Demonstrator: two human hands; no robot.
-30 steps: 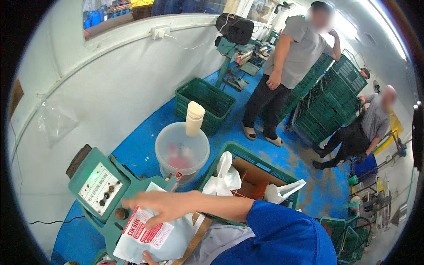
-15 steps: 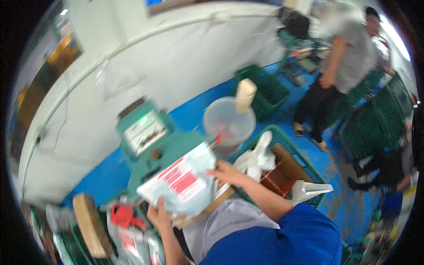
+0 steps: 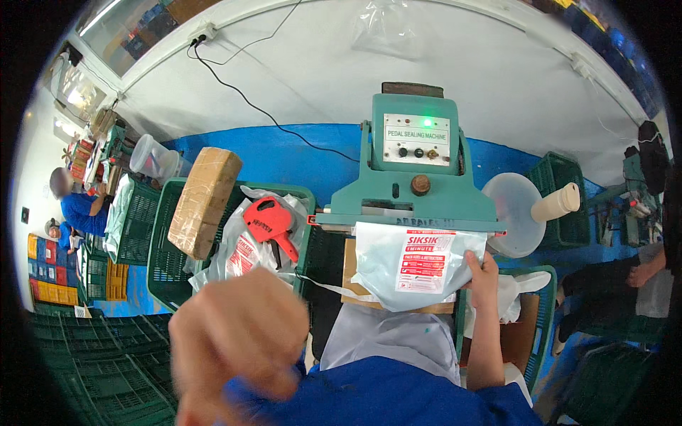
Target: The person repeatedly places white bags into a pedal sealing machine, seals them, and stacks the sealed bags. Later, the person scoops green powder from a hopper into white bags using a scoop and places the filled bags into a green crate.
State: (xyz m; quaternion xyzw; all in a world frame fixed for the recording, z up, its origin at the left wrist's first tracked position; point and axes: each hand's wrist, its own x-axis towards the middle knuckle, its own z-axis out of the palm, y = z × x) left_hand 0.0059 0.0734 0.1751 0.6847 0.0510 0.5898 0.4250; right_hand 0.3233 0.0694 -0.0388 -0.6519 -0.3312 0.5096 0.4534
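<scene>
My right hand grips the right edge of a pale plastic pouch with a red printed panel. The pouch's upper edge lies at the front bar of a green pedal sealing machine, whose green light is lit. My left hand is raised close to the camera at the lower left, blurred, with its fingers curled closed. Whatever it may hold is hidden. A thin white strip runs from near this hand to beneath the pouch; I cannot tell whether the hand touches it.
At the left, a green crate holds printed pouches, a brown taped block and a red handheld tool. A translucent tub stands right of the machine, by another crate. Co-workers are at the far left and right.
My view has swung left and squared up to the machine. The left hand has let go of the pouch and risen toward the camera. The pouch is now at the sealing bar, still in my right hand.
</scene>
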